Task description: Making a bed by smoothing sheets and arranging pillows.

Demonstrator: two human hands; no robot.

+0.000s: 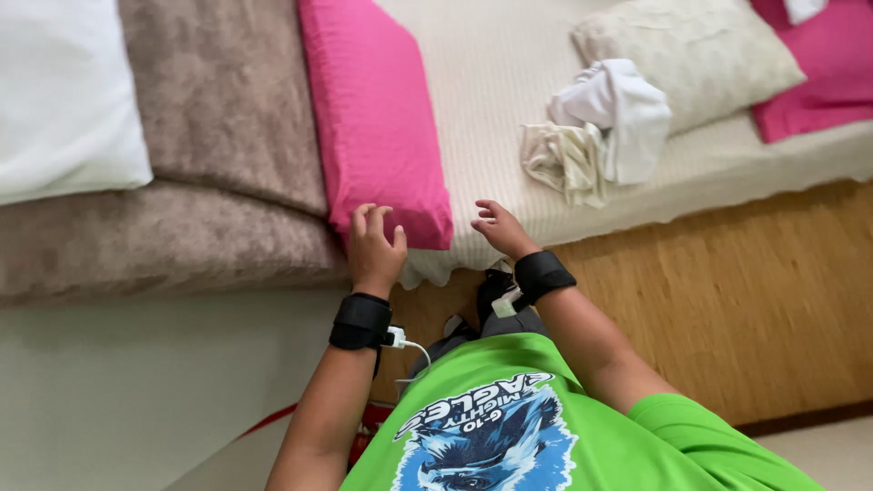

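My left hand [374, 247] hangs just below the near corner of a long pink cushion [373, 109] on the bed, fingers loosely curled, holding nothing. My right hand [499, 228] hovers beside it at the edge of the cream bedcover [491, 82], fingers apart and empty. Each wrist wears a black band; the left one has a small white plug and cable. My green printed shirt fills the bottom of the view.
A brown plush blanket [209, 136] and a white pillow [64, 91] lie left of the cushion. A crumpled white and beige cloth pile [605, 127] sits near a cream pillow [700, 55]. A wooden bed frame [727, 291] runs along the right.
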